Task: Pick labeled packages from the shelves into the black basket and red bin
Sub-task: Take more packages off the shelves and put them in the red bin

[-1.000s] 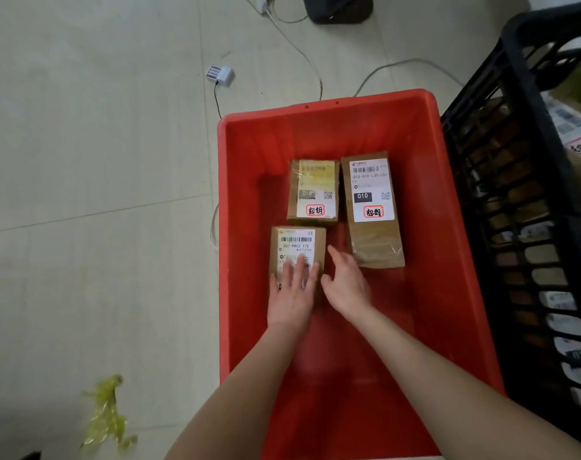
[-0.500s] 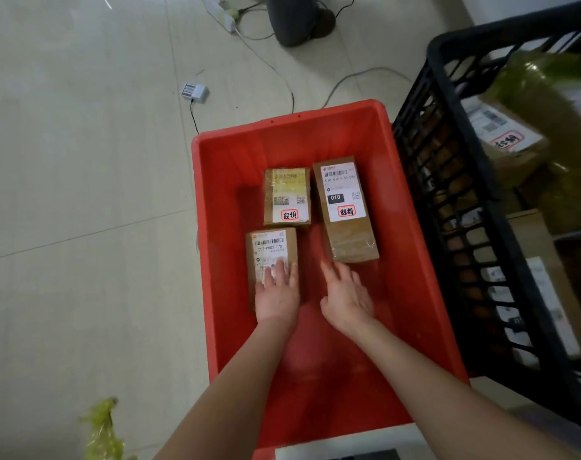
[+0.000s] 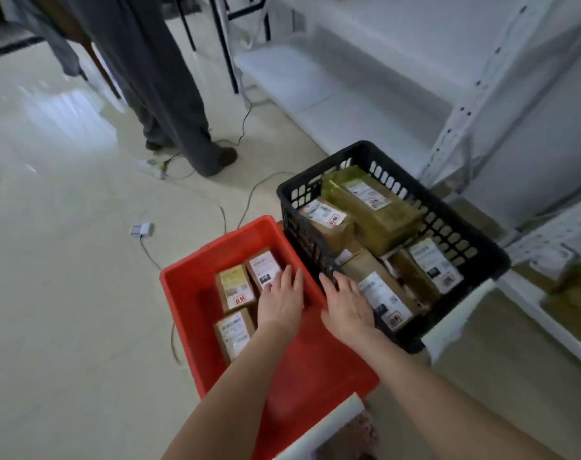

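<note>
Two hands, both flat, fingers spread, gripping nothing: left hand (image 3: 280, 302) over the long package (image 3: 262, 267) in the red bin (image 3: 179, 293), right hand (image 3: 346, 307) at the black basket (image 3: 475, 247) rim. Pale tile floor (image 3: 66, 293); white shelving (image 3: 465, 104) behind; a bystander's grey trousers (image 3: 169, 94).

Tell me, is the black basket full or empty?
Nearly full: the black basket holds several labeled brown packages, stacked close to its rim.
</note>
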Action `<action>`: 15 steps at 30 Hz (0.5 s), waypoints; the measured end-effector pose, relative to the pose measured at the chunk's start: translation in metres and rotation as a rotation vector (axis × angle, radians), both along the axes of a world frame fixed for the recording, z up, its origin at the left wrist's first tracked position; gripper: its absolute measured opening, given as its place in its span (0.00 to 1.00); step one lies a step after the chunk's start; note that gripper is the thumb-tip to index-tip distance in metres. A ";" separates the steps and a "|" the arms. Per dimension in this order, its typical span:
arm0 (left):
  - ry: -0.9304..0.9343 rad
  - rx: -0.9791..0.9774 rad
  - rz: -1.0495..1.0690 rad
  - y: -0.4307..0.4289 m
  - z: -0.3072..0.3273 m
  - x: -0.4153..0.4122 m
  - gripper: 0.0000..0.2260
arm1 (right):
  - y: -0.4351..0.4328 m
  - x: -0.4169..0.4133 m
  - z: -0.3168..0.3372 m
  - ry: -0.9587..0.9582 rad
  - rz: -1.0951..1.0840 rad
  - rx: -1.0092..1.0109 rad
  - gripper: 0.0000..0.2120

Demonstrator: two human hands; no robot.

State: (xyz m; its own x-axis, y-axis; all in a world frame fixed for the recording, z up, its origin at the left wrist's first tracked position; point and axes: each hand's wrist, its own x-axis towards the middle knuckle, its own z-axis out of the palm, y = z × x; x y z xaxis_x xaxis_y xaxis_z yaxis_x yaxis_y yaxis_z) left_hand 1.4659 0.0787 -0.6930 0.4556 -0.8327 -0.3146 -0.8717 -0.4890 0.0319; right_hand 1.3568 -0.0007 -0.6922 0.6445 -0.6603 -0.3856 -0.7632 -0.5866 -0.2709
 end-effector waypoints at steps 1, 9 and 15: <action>-0.011 -0.015 -0.040 -0.012 0.013 -0.008 0.36 | -0.007 -0.012 0.014 -0.007 -0.028 -0.024 0.34; -0.050 -0.148 -0.366 -0.115 0.107 -0.119 0.38 | -0.077 -0.146 0.115 -0.061 -0.318 -0.201 0.33; -0.051 -0.230 -0.540 -0.171 0.160 -0.241 0.34 | -0.112 -0.269 0.167 -0.116 -0.513 -0.302 0.30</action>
